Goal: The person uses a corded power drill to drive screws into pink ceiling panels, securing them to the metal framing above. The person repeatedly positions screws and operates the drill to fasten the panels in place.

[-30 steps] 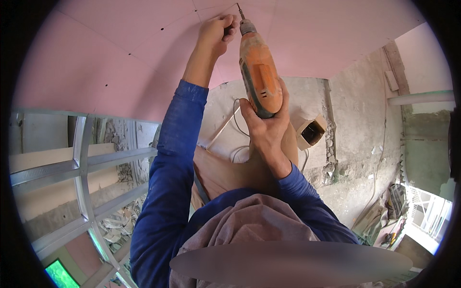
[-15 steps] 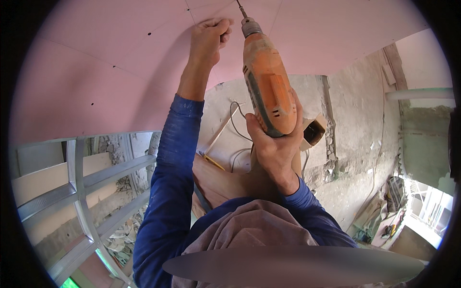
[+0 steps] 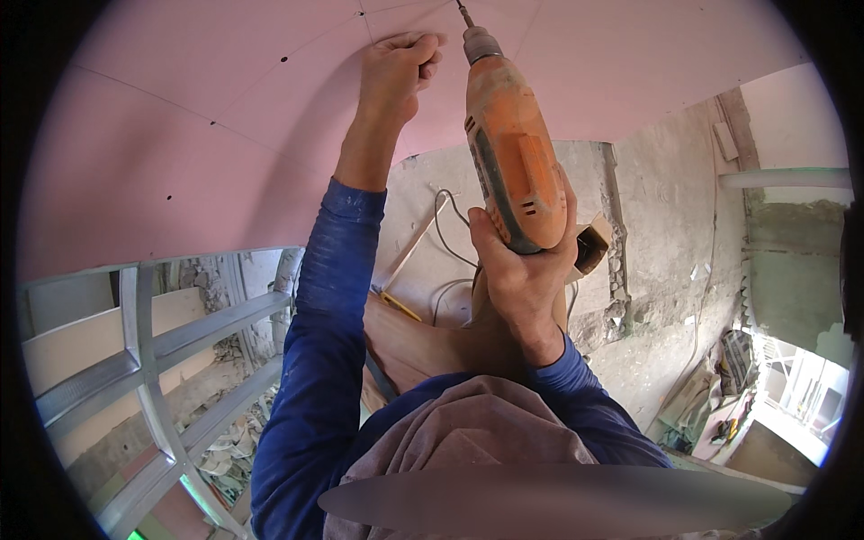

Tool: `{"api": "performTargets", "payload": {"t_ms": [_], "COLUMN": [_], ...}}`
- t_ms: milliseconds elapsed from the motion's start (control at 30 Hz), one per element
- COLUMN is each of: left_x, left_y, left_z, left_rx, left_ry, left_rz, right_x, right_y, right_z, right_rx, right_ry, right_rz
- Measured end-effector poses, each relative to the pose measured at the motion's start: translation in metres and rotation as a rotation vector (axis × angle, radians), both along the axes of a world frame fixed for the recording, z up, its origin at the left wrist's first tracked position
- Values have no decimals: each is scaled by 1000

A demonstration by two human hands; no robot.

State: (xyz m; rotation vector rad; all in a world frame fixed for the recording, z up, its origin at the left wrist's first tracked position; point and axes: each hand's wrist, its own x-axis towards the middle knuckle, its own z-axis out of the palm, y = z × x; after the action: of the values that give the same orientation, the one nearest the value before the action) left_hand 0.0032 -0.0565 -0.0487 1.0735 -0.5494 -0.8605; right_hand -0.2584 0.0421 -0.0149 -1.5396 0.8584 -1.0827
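An orange drill (image 3: pixel 515 148), dusty and dark along one side, is gripped by its rear end in my right hand (image 3: pixel 526 283). Its chuck and thin bit (image 3: pixel 466 18) point up at a pink plasterboard sheet (image 3: pixel 162 117); the tip reaches the board near the top edge. My left hand (image 3: pixel 396 79) is closed, knuckles up against or very near the board, just left of the chuck. Whatever its curled fingers hold, if anything, is hidden. Several dark screw heads or holes and thin pencilled lines mark the board.
Metal framing studs (image 3: pixel 148 378) stand at the lower left. A bare patchy wall (image 3: pixel 666 216) lies to the right. Below the drill are an open cardboard box (image 3: pixel 591 245), a cable (image 3: pixel 438 216) and a yellow-handled tool (image 3: pixel 400 306). Sacks or cloths (image 3: pixel 697 396) lie at lower right.
The drill and both hands appear slightly farther right and higher, while the board's marks shift a little too. Both hands keep the same hold.
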Motion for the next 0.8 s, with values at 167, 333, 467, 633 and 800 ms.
{"api": "performTargets", "payload": {"t_ms": [167,333,467,633,800], "left_x": [2,3,1,1,3], "left_y": [0,-1,0,1,2], "left_z": [-2,-4,-4,0,1], "left_rx": [-30,-46,-56,-27,-33], "left_ry": [14,36,23,23,26], "left_rz": [-26,-25,-21,-15,-43], "right_x": [3,3,6,12,16], "right_y": [3,3,3,-2,-4], "right_z": [2,5,5,5,3], "right_rx": [64,38,50,28,48], "right_ry": [-26,34,-2,61,59], "right_rz": [-8,-15,-14,-43,-41]}}
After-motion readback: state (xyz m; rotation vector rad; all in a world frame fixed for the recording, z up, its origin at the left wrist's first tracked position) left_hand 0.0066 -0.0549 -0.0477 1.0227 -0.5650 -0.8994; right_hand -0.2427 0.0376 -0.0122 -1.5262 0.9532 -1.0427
